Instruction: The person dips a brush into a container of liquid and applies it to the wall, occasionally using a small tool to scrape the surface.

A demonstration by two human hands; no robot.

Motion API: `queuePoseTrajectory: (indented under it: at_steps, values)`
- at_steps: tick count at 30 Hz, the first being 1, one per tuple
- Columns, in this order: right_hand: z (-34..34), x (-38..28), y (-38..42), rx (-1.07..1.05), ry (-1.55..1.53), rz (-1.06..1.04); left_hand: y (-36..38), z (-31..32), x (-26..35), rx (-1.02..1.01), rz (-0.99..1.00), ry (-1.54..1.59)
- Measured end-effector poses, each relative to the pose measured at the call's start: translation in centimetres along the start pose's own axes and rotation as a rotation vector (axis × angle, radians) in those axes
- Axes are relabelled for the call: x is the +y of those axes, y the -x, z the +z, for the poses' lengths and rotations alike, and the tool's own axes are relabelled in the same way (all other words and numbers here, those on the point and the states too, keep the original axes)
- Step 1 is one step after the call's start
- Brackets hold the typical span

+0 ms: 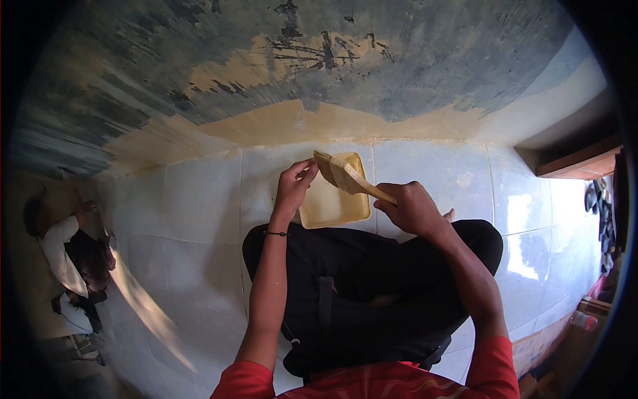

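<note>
My right hand (413,207) is wrapped round the wooden handle of a wide paintbrush (345,174). The brush is tilted over a yellowish, paint-smeared rectangular tray (365,211), its bristles pointing up and left. At the bristle tips, the fingers of my left hand (296,186) are pinched together against the corner of the brush. Whether a loose bit is between those fingertips is too small to tell. The tray lies on the tiled floor just ahead of my crossed legs, with a thin pale layer inside.
Ahead rises a wall (252,80) with patchy grey and tan paint. Pale tiles (442,169) cover the floor. To the far left another person (70,253) sits by the wall, with what looks like a second person below. A wooden ledge (585,159) juts out at right.
</note>
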State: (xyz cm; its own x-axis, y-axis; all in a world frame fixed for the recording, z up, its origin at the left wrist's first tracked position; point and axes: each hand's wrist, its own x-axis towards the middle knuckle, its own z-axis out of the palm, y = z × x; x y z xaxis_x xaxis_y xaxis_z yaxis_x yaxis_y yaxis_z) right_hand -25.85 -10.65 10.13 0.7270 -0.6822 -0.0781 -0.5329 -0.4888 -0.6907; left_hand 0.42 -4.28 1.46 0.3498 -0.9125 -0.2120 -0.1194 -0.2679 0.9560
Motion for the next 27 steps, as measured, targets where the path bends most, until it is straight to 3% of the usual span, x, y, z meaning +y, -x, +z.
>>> queuePoseTrajectory:
  at_steps: [20, 23, 25, 27]
  values:
    - [0.0, 0.2, 0.0, -0.021, 0.053, -0.018, -0.1, -0.4, -0.1, -0.016, -0.018, 0.017]
    - [0.1, 0.7, 0.0, 0.02, 0.108, -0.018, -0.2, -0.3, -0.1, 0.04, -0.044, 0.027]
    - [0.2, 0.6, 0.0, 0.014, 0.165, 0.017, -0.7, -0.3, -1.0, 0.219, 0.131, -0.17]
    - [0.5, 0.8, 0.1, 0.009, 0.222, 0.055, -0.6, -0.8, -1.7, 0.282, 0.143, -0.356]
